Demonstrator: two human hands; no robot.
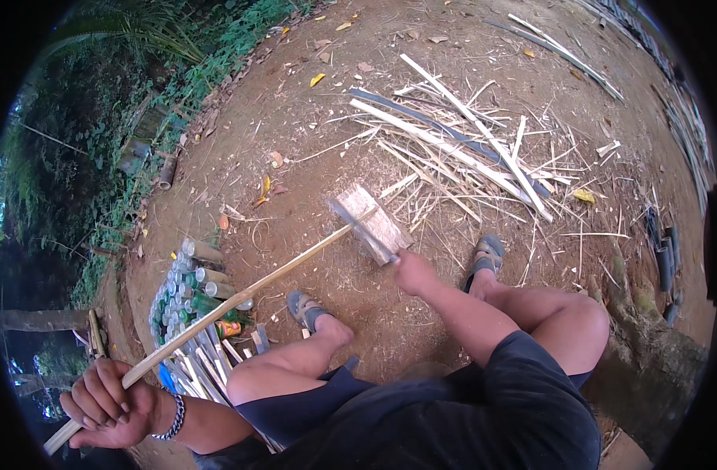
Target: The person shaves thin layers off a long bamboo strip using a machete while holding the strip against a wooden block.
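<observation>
My left hand point(112, 403), with a chain bracelet at the wrist, is closed around the lower end of a long pale wooden strip point(253, 291). The strip slants up and right, and its far end lies over a flat wooden block point(388, 229) on the ground between my feet. My right hand point(416, 272) grips the handle of a knife point(363, 233). Its blade, a little blurred, crosses the strip's far end above the block. Whether the edge touches the wood I cannot tell. The handle is mostly hidden in my fist.
Beyond the block lies a loose pile of split strips point(452, 141) and shavings on brown soil. Several glass bottles point(198, 276) are heaped at my left, beside a bundle of cut strips point(206, 366). A tree trunk point(648, 337) stands at the right, green plants point(186, 47) at the far left.
</observation>
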